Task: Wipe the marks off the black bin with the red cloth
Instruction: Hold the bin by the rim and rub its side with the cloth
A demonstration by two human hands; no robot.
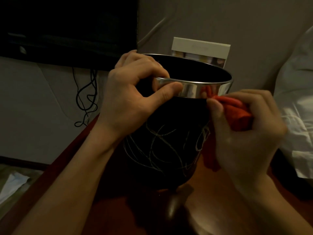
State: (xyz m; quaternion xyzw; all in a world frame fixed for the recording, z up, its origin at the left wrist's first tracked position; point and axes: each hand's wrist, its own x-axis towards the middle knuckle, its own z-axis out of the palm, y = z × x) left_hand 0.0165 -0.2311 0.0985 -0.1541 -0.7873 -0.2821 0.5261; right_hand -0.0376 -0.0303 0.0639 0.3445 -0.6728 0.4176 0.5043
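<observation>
A black bin (171,116) with a shiny metal rim band stands on a reddish-brown table, its near wall covered in white scribbled marks (162,146). My left hand (133,99) grips the rim on the left, fingers over the edge and thumb pressed on the metal band. My right hand (243,133) holds a bunched red cloth (237,112) against the bin's upper right side, just under the metal band. A tail of the cloth hangs down beneath that hand.
The reddish-brown table (211,192) carries a dark object (176,204) in front of the bin. A dark screen (67,29) with dangling cables (86,97) is at the back left. A card (201,50) stands behind the bin. White bedding (296,99) lies on the right.
</observation>
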